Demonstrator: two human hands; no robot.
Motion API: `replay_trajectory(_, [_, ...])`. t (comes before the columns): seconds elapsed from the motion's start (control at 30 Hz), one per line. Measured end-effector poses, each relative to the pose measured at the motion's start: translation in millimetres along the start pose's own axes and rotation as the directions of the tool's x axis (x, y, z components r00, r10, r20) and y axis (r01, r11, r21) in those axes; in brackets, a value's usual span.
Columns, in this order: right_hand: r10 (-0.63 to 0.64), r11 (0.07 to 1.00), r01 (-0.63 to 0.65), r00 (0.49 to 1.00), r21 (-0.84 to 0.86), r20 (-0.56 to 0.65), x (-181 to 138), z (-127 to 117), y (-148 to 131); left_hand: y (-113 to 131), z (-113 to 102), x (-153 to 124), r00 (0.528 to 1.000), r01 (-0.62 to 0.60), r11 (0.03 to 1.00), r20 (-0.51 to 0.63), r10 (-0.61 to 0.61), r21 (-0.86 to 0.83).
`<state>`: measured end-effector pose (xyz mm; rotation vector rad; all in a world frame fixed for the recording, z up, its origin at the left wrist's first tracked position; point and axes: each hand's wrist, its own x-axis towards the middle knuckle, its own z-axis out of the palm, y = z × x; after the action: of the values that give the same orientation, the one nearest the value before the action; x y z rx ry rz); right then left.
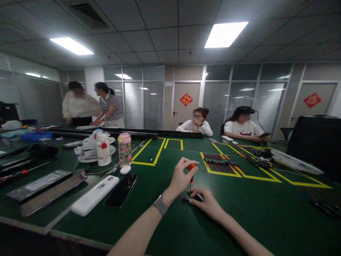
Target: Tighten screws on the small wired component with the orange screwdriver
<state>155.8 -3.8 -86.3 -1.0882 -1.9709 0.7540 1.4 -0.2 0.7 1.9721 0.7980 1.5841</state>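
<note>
My left hand (181,176), a watch on its wrist, is closed round the orange handle of a screwdriver (191,177). The screwdriver stands upright, its thin shaft pointing down at a small part with thin coloured wires (186,198) on the green table. My right hand (206,202) pinches that small part against the tabletop with thumb and fingers. A small dark piece (198,197) shows by the right fingers, partly hidden. Whether the tip sits in a screw is too small to tell.
Left of my hands lie a black phone (122,191) and a long white case (95,195). Behind them stand a pink-lidded bottle (124,150) and a white bottle (103,148). Bundled wires (221,162) lie within yellow tape to the right. Several people are beyond the table.
</note>
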Motion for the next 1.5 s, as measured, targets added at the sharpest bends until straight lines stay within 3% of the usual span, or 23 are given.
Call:
replay_trajectory(0.17, [0.008, 1.0, -0.008, 1.0, 0.024, 0.005, 1, 1, 1, 0, 1, 1, 0.992, 0.048, 0.988, 0.12, -0.03, -0.149])
replay_trajectory(0.37, [0.008, 1.0, -0.008, 1.0, 0.018, -0.009, 1, 1, 0, 3, -2, 0, 0.999, -0.045, 0.994, -0.022, 0.048, 0.103])
replay_trajectory(0.57, [0.014, 1.0, -0.014, 1.0, 0.013, 0.006, 0, 0, -4, 8, -1, -2, 0.993, -0.019, 0.998, 0.112, 0.026, -0.057])
replay_trajectory(0.73, [0.02, 1.0, -0.02, 1.0, 0.013, 0.008, 0, 0, -1, 5, -1, -1, 1.0, -0.014, 1.0, 0.023, 0.014, 0.027])
replay_trajectory(0.8, [0.014, 1.0, -0.014, 1.0, 0.006, 0.006, 0, 0, 1, 3, -1, 0, 1.0, 0.003, 1.0, 0.012, -0.002, -0.015])
replay_trajectory(0.93, [0.014, 1.0, -0.014, 1.0, -0.002, 0.006, 0, 0, 0, -1, 1, 2, 0.986, 0.133, 0.963, 0.129, -0.105, -0.235])
replay_trajectory(1.17, [0.009, 1.0, -0.009, 1.0, 0.0, 0.004, 1, 1, 0, -4, 1, 1, 0.996, 0.087, 0.984, 0.017, -0.086, -0.152])
replay_trajectory(1.33, [0.008, 1.0, -0.008, 1.0, 0.016, 0.011, 1, 1, 0, -5, 3, 3, 0.973, 0.21, 0.92, 0.167, -0.162, -0.33])
replay_trajectory(1.5, [0.013, 1.0, -0.013, 1.0, 0.009, 0.018, 1, 0, -1, -7, 3, 2, 0.996, 0.093, 0.983, 0.0, -0.094, -0.157])
